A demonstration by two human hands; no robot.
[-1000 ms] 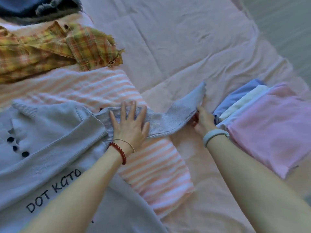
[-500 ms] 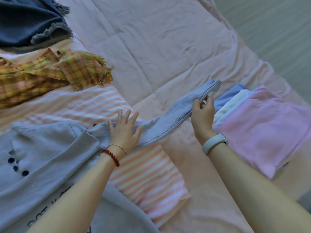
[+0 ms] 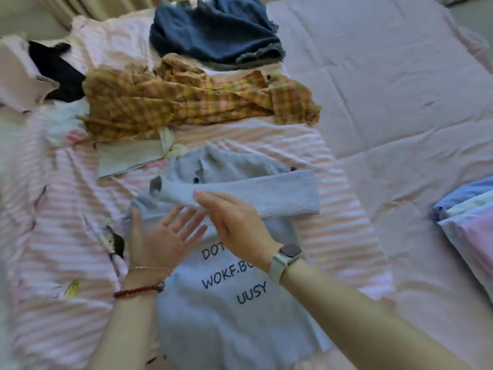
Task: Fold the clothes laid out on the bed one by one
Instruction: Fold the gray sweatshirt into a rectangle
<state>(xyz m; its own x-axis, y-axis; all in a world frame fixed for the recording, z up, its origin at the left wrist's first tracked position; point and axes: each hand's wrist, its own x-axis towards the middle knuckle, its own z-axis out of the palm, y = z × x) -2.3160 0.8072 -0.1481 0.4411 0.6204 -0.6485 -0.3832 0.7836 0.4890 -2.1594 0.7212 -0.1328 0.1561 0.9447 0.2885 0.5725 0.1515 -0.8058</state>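
Grey knit sweater (image 3: 240,316) lies front up on a pink striped cloth (image 3: 333,236) spread over the bed (image 3: 386,89), dark letters showing on its chest. One ribbed sleeve (image 3: 266,196) is folded across the chest, its cuff end toward the person's left. The right hand (image 3: 237,225) hovers over that sleeve with fingers extended, the fingertips at the cuff; whether they pinch it I cannot tell, as motion blurs them. The left hand (image 3: 160,239) is spread open, palm up, just beside the right, above the sweater's left side. Beyond the sweater lie a yellow plaid shirt (image 3: 186,102) and blue denim (image 3: 213,30). A folded stack (image 3: 469,217) of pastel clothes sits at the right edge of the bed, well apart.
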